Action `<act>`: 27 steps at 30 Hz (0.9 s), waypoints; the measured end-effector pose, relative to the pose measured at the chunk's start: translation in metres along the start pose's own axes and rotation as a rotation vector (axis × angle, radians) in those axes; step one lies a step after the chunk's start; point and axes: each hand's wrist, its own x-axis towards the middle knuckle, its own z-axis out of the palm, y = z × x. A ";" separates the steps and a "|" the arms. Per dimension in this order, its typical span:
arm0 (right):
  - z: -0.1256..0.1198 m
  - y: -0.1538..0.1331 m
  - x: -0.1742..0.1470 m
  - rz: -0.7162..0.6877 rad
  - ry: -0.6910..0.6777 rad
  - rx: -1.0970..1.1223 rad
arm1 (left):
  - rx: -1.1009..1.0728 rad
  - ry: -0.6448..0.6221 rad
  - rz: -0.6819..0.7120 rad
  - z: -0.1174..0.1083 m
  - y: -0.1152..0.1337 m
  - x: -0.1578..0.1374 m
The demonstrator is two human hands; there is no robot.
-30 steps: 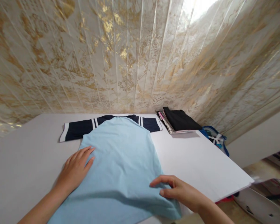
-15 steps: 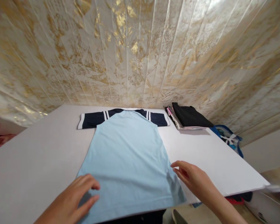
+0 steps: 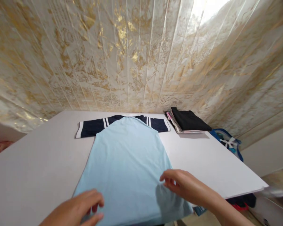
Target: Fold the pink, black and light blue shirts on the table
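A light blue T-shirt [image 3: 127, 163] with navy, white-striped sleeves lies spread flat on the white table [image 3: 44, 169], its collar toward the wall and its hem by the near edge. Over the shirt's lower left side is my left hand [image 3: 82, 207], thumb and fingers apart, with nothing in it. My right hand [image 3: 176, 182] hovers above the lower right side of the shirt, casting a shadow on the cloth. Its fingers are curled loosely, not closed, and hold nothing I can see.
A stack of folded clothes [image 3: 188, 121], black on top, sits at the table's back right. Beyond the right edge is a blue-trimmed bag [image 3: 230, 142]. A gold-patterned curtain [image 3: 132, 62] hangs behind the table. Reddish cloth [image 3: 0, 147] shows at far left.
My right hand has moved left, from the shirt's side edge to over the cloth. My left hand sits slightly lower in view. The shirt's lower part looks smoother.
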 end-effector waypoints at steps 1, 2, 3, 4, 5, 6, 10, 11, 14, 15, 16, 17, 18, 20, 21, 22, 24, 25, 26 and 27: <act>-0.004 -0.002 0.016 -0.032 0.086 -0.021 | 0.010 0.011 0.014 -0.015 0.002 0.023; -0.006 -0.005 0.036 -0.067 0.172 -0.047 | 0.042 0.071 0.008 -0.028 0.003 0.050; -0.006 -0.008 0.059 -0.088 0.244 -0.086 | 0.091 0.154 -0.012 -0.038 0.001 0.079; -0.005 -0.012 0.085 -0.107 0.289 -0.123 | 0.156 0.224 -0.021 -0.044 -0.003 0.109; -0.002 -0.014 0.111 -0.109 0.329 -0.159 | 0.226 0.276 -0.036 -0.047 -0.009 0.137; 0.001 -0.014 0.136 -0.106 0.358 -0.191 | 0.290 0.289 -0.057 -0.047 -0.017 0.162; 0.016 0.005 0.201 0.051 0.418 -0.275 | 0.410 0.196 -0.261 -0.032 -0.061 0.216; 0.018 0.014 0.206 0.094 0.432 -0.281 | 0.418 0.187 -0.283 -0.029 -0.071 0.218; 0.020 0.039 0.201 0.195 0.479 -0.299 | 0.433 0.180 -0.294 -0.027 -0.089 0.214; 0.017 0.044 0.198 0.224 0.488 -0.307 | 0.435 0.172 -0.306 -0.028 -0.089 0.212; 0.013 0.047 0.196 0.246 0.491 -0.317 | 0.437 0.168 -0.323 -0.031 -0.087 0.213; 0.007 0.047 0.196 0.259 0.493 -0.326 | 0.440 0.178 -0.334 -0.034 -0.083 0.217; 0.000 0.045 0.199 0.256 0.496 -0.334 | 0.444 0.203 -0.325 -0.037 -0.078 0.224; -0.018 0.037 0.217 0.191 0.526 -0.340 | 0.448 0.285 -0.228 -0.044 -0.064 0.246; -0.026 0.033 0.230 0.139 0.550 -0.337 | 0.440 0.319 -0.153 -0.047 -0.058 0.260; -0.034 0.029 0.244 0.084 0.572 -0.330 | 0.423 0.334 -0.085 -0.050 -0.052 0.276; -0.045 0.026 0.275 0.027 0.561 -0.301 | 0.375 0.300 -0.029 -0.053 -0.048 0.307; -0.047 0.027 0.289 0.032 0.533 -0.285 | 0.361 0.281 -0.041 -0.052 -0.050 0.320; -0.047 0.030 0.301 0.063 0.504 -0.270 | 0.350 0.264 -0.069 -0.051 -0.053 0.331; -0.046 0.035 0.311 0.113 0.485 -0.257 | 0.345 0.256 -0.106 -0.050 -0.059 0.339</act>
